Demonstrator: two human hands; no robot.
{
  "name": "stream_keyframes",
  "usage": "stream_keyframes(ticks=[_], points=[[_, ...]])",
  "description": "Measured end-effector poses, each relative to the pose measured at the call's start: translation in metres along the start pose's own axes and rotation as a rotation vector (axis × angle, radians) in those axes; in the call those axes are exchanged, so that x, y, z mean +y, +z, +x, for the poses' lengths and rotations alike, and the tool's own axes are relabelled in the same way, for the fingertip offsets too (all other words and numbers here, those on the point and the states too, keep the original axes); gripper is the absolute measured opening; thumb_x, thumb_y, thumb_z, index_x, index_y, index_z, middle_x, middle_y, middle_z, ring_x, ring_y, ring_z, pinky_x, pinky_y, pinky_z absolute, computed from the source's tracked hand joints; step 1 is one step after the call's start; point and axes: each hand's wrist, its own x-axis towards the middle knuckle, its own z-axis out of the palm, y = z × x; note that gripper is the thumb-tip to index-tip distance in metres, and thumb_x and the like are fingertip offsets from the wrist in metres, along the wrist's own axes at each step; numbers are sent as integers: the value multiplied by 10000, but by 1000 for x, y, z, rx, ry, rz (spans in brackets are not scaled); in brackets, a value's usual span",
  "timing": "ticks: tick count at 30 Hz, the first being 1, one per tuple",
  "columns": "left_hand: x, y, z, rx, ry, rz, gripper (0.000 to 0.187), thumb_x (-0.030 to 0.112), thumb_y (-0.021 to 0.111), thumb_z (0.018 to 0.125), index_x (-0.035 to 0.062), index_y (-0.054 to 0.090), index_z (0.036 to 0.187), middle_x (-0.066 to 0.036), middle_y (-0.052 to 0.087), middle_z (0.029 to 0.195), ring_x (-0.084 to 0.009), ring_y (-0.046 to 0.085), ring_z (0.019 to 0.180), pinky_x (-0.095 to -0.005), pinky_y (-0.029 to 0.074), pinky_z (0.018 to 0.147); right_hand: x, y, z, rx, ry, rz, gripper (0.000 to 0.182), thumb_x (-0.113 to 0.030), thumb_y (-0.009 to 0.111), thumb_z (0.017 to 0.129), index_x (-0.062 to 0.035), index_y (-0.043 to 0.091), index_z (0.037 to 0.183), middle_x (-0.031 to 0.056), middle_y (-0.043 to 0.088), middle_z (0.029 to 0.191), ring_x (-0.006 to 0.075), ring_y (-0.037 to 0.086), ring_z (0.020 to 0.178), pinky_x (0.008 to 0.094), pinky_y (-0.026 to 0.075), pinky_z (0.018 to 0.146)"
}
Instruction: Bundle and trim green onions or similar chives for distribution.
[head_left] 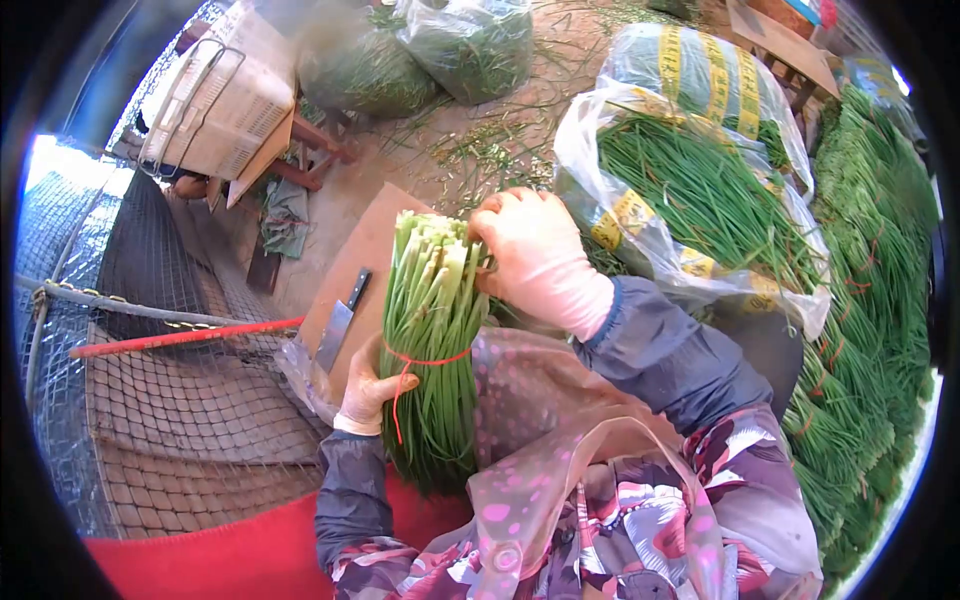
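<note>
A thick bundle of green stalks (432,330) stands upright before me, pale cut ends on top, with a red tie (430,361) around its middle. My left hand (370,388), gloved, is wrapped round the bundle's left side at the tie. The gloved fingers of my right hand (540,255) curl against the top right edge of the bundle, by the pale ends. Behind the bundle lies a brown board (375,235). A knife (343,318) with a black handle rests on it, left of the bundle.
At the right, an open plastic bag (585,150) holds loose green stalks, beside a long pile of tied bundles (865,330). Filled bags (470,50) stand at the back. A white crate (225,100) is upper left. A red bar (190,337) crosses netting at the left.
</note>
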Motion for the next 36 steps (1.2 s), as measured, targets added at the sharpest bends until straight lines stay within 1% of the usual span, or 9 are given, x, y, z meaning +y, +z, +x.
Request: stream_keyframes(ticks=[6, 8, 10, 12, 14, 18, 24, 28, 36], points=[[-25, -6, 13, -22, 4, 97, 694, 110, 778, 639, -71, 519, 1257, -100, 593, 1175, -183, 541, 1087, -296, 393, 974, 29, 3, -7, -163, -130, -253, 70, -169, 594, 743, -120, 643, 745, 65, 630, 654, 251, 654, 679, 406, 483, 744], [-27, -10, 19, -35, -60, 69, 699, 126, 784, 648, -79, 513, 1259, -97, 593, 1178, -182, 542, 1088, -288, 397, 969, 48, 7, -6, -60, -126, -285, 71, -145, 580, 736, -102, 635, 729, 96, 627, 614, 263, 645, 566, 403, 492, 532], [-24, -5, 15, -51, -59, 54, 721, 176, 815, 671, -80, 501, 1268, -97, 594, 1184, -180, 555, 1077, -292, 417, 954, 102, -2, -5, 55, 124, -405, 78, -120, 576, 798, -88, 642, 771, 98, 605, 586, 254, 624, 519, 398, 472, 460], [-17, -1, 11, -92, -72, -128, 744, 236, 837, 689, -69, 495, 1277, -98, 595, 1190, -180, 568, 1069, -303, 437, 940, 120, -30, -32, -80, 909, 645, 277, -288, 638, 803, -24, 678, 878, 176, 674, 792, 291, 675, 703, 394, 530, 614], [-28, -14, 15, -82, -58, -99, 749, 270, 843, 696, -59, 499, 1276, -99, 595, 1193, -180, 582, 1051, -310, 451, 927, 110, -6, -56, -536, 141, -130, 357, -388, 656, 823, -53, 677, 942, 105, 705, 820, 261, 680, 739, 372, 528, 691], [-37, -12, 21, -23, -68, -85, 699, 229, 818, 718, -60, 502, 1272, -90, 602, 1173, -164, 585, 1022, -292, 459, 906, 22, 7, -54, -521, 379, 452, 355, -382, 673, 821, -61, 693, 971, 114, 710, 853, 230, 689, 798, 349, 527, 771], [-33, -10, 19, 14, -66, -27, 687, 234, 805, 730, -64, 503, 1271, -75, 599, 1163, -144, 565, 1029, -269, 437, 908, 30, 51, -65, -505, 601, 928, 198, -151, 621, 895, 37, 662, 943, 103, 692, 796, 160, 672, 733, 301, 535, 696], [-36, -9, 22, 2, -16, -2, 749, 306, 823, 711, -68, 499, 1273, -72, 593, 1175, -149, 551, 1058, -274, 417, 931, 30, 31, -68, -352, 821, 1500, 216, -174, 625, 910, 40, 639, 936, 71, 644, 740, 146, 626, 675, 267, 516, 654], [-26, -9, 9, 6, -12, -45, 668, 158, 816, 711, -54, 514, 1267, -72, 601, 1146, -137, 584, 993, -262, 467, 885, 96, -59, -40, 262, 593, 1296, 308, -320, 620, 920, -14, 650, 932, 39, 646, 715, 131, 605, 627, 277, 505, 636]])
